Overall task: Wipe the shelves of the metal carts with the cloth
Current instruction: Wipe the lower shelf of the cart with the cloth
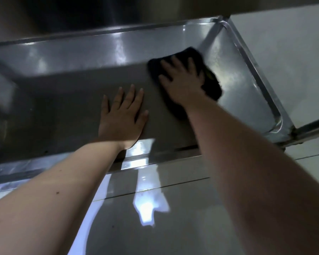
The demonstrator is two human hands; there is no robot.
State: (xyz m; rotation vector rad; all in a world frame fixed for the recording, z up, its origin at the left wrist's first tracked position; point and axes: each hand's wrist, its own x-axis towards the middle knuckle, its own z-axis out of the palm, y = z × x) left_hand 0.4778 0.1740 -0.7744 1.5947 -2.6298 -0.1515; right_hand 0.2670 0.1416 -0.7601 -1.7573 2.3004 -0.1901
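On the shelf (63,107), open-fingered right hand (182,83) presses cloth (212,87), lying near-to-far; left hand (122,116) flat.

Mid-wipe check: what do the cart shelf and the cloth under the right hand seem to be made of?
Cart shelf: likely stainless steel, smooth and glossy; it shows bright reflections and has a raised rim. Cloth: dark soft fabric, perhaps microfibre; it bunches under the right hand, weave too blurred to tell.

Shelf (50,111) surface open left of left hand (122,115) and right of cloth (213,87). Raised rim (256,70) closes the right edge and far side.
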